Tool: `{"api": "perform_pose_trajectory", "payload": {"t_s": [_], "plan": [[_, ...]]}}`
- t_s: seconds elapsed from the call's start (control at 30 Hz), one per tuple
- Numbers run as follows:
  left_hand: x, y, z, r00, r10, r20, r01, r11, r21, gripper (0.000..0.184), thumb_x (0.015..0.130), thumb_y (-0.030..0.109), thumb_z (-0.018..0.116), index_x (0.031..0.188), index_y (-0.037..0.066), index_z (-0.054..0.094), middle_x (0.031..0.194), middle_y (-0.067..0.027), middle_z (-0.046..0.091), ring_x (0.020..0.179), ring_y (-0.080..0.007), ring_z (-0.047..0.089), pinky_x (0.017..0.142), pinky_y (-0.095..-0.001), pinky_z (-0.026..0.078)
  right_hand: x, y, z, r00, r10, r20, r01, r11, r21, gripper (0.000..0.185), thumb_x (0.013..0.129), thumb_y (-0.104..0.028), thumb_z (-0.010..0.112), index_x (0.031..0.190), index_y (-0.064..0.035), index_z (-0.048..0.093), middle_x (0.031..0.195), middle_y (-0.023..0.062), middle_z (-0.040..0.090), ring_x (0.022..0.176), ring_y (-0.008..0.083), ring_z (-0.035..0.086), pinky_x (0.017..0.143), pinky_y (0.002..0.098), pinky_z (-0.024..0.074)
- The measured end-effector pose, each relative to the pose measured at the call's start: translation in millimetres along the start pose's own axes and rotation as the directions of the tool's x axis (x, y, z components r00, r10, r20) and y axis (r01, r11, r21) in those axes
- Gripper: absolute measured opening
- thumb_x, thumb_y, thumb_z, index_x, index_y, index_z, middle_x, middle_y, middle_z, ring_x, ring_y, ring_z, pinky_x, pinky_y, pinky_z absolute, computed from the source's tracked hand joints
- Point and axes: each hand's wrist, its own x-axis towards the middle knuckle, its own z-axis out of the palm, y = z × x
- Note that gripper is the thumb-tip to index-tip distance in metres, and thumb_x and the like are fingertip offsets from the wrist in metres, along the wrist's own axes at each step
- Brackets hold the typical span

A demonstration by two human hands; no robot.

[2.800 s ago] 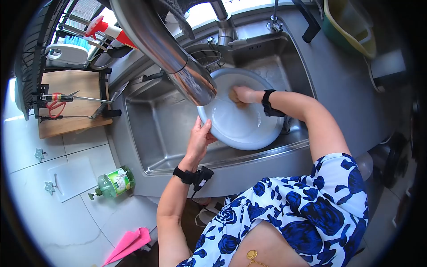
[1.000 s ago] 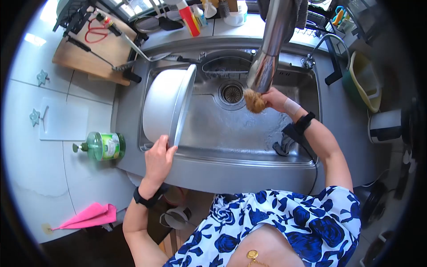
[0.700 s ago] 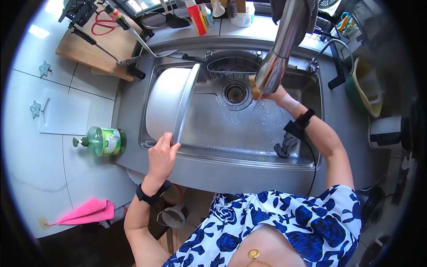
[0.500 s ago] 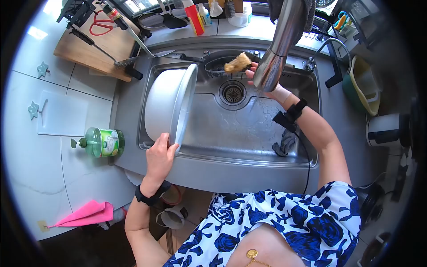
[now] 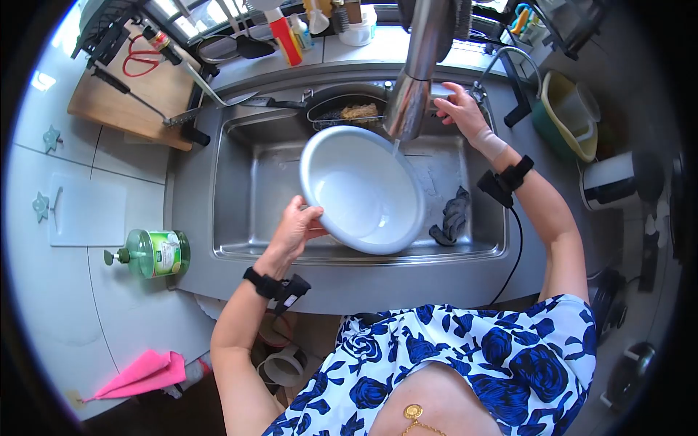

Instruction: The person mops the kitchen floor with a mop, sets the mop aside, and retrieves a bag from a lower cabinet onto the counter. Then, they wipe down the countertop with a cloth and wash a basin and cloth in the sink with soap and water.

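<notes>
My left hand point(image 5: 294, 229) is closed on the left rim of a white basin point(image 5: 356, 185), which is tilted inside the steel sink point(image 5: 254, 218) with its inside facing up toward me. The tap point(image 5: 413, 102) hangs over the basin's far edge, and a thin stream of water point(image 5: 395, 147) shows below its spout. Just right of the tap, my right hand point(image 5: 464, 112) is raised with its fingers apart and nothing held. A yellowish sponge point(image 5: 361, 111) lies in the wire rack at the back of the sink. A grey cloth point(image 5: 452, 218) lies on the sink floor at the right.
A knife point(image 5: 273, 102) lies on the back left rim, near a wooden cutting board point(image 5: 131, 87). A green soap pump bottle point(image 5: 156, 253) and a pink cloth point(image 5: 142, 374) are on the left counter. A green and yellow tub point(image 5: 560, 120) stands at the right.
The basin has swung from upright at the left to lie tilted under the tap, moved by my left hand. My right hand has let go of the sponge, now in the rack, and moved right of the tap.
</notes>
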Motion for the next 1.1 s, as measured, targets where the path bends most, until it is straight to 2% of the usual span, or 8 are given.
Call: {"api": "perform_pose_trajectory", "payload": {"t_s": [0.2, 0.37, 0.7, 0.8, 0.9, 1.0, 1.03, 1.1], "plan": [[43.2, -28.5, 20.1, 0.99, -0.081, 0.111, 0.08, 0.997, 0.013, 0.027, 0.078, 0.012, 0.05, 0.1, 0.003, 0.036, 0.093, -0.0126, 0.053, 0.079, -0.0215, 0.059, 0.075, -0.0412, 0.052, 11.0, -8.2, -6.2, 1.0, -0.01, 0.014, 0.014, 0.947, -0.32, 0.034, 0.081, -0.025, 0.057, 0.106, -0.0021, 0.054, 0.083, 0.0098, 0.061, 0.067, 0.0108, 0.059, 0.054, 0.0235, 0.0484], [60.6, -41.8, 6.6, 0.978, -0.191, 0.087, 0.18, 0.976, 0.119, 0.028, 0.082, 0.011, 0.049, 0.106, 0.0, 0.037, 0.097, -0.0147, 0.054, 0.083, -0.023, 0.06, 0.075, -0.0386, 0.052, 3.2, -6.6, -1.6, 0.928, -0.369, 0.057, 0.292, 0.625, -0.724, 0.024, 0.08, -0.017, 0.052, 0.097, -0.0016, 0.057, 0.091, 0.0188, 0.059, 0.086, 0.0341, 0.056, 0.077, 0.0387, 0.0442], [88.9, -64.9, -19.0, 0.923, -0.385, 0.005, 0.34, 0.822, 0.457, 0.036, 0.085, 0.01, 0.046, 0.118, -0.003, 0.036, 0.098, -0.0149, 0.057, 0.083, -0.0233, 0.06, 0.071, -0.0347, 0.053, -8.2, -9.7, 6.8, 0.923, -0.366, 0.118, 0.314, 0.542, -0.78, 0.017, 0.082, -0.014, 0.05, 0.09, -0.0001, 0.056, 0.085, 0.0179, 0.059, 0.083, 0.0316, 0.057, 0.074, 0.0398, 0.045], [96.8, -71.6, -25.6, 0.909, -0.416, -0.015, 0.378, 0.808, 0.453, 0.038, 0.085, 0.011, 0.047, 0.118, -0.003, 0.035, 0.102, -0.0156, 0.055, 0.082, -0.0225, 0.059, 0.07, -0.034, 0.053, -11.0, -1.1, 7.6, 0.872, -0.475, 0.116, 0.382, 0.513, -0.769, 0.017, 0.083, -0.014, 0.048, 0.09, -0.0005, 0.056, 0.083, 0.0173, 0.061, 0.079, 0.0313, 0.059, 0.073, 0.0386, 0.0455], [100.5, -81.4, -40.8, 0.894, -0.446, 0.054, 0.38, 0.815, 0.437, 0.049, 0.084, 0.016, 0.051, 0.124, -0.003, 0.031, 0.107, -0.0163, 0.051, 0.087, -0.0227, 0.056, 0.071, -0.0341, 0.051, -11.5, 1.2, 0.8, 0.992, -0.127, -0.023, 0.109, 0.921, -0.373, 0.021, 0.084, -0.018, 0.045, 0.091, -0.0022, 0.057, 0.08, 0.0164, 0.062, 0.077, 0.0315, 0.06, 0.072, 0.0388, 0.0466], [72.2, -57.8, -25.5, 0.934, -0.311, -0.175, 0.357, 0.788, 0.503, 0.057, 0.083, 0.023, 0.054, 0.128, -0.001, 0.03, 0.112, -0.0148, 0.048, 0.094, -0.0219, 0.052, 0.075, -0.0337, 0.048, -20.1, 19.5, -17.4, 0.968, 0.194, -0.162, -0.232, 0.936, -0.265, 0.024, 0.083, -0.023, 0.043, 0.091, -0.0044, 0.057, 0.078, 0.0149, 0.063, 0.075, 0.0314, 0.061, 0.071, 0.0398, 0.0475], [67.2, -51.7, -24.6, 0.949, -0.274, -0.157, 0.315, 0.793, 0.521, 0.058, 0.082, 0.024, 0.055, 0.128, -0.001, 0.03, 0.114, -0.0138, 0.048, 0.096, -0.0213, 0.052, 0.076, -0.0336, 0.047, -20.0, 47.6, -22.7, 0.996, 0.058, -0.074, -0.093, 0.703, -0.705, 0.023, 0.081, -0.022, 0.045, 0.089, -0.0047, 0.058, 0.079, 0.0144, 0.063, 0.072, 0.029, 0.062, 0.068, 0.039, 0.0489], [56.0, -41.1, -25.8, 0.972, -0.197, -0.127, 0.234, 0.801, 0.552, 0.06, 0.081, 0.027, 0.056, 0.129, 0.001, 0.031, 0.116, -0.012, 0.046, 0.099, -0.0202, 0.05, 0.079, -0.0335, 0.045, -42.0, 80.7, -21.0, 0.928, 0.216, 0.303, 0.206, 0.378, -0.903, 0.017, 0.074, -0.015, 0.051, 0.077, -0.0028, 0.063, 0.076, 0.0154, 0.063, 0.071, 0.0306, 0.062, 0.065, 0.0359, 0.0502]]}}
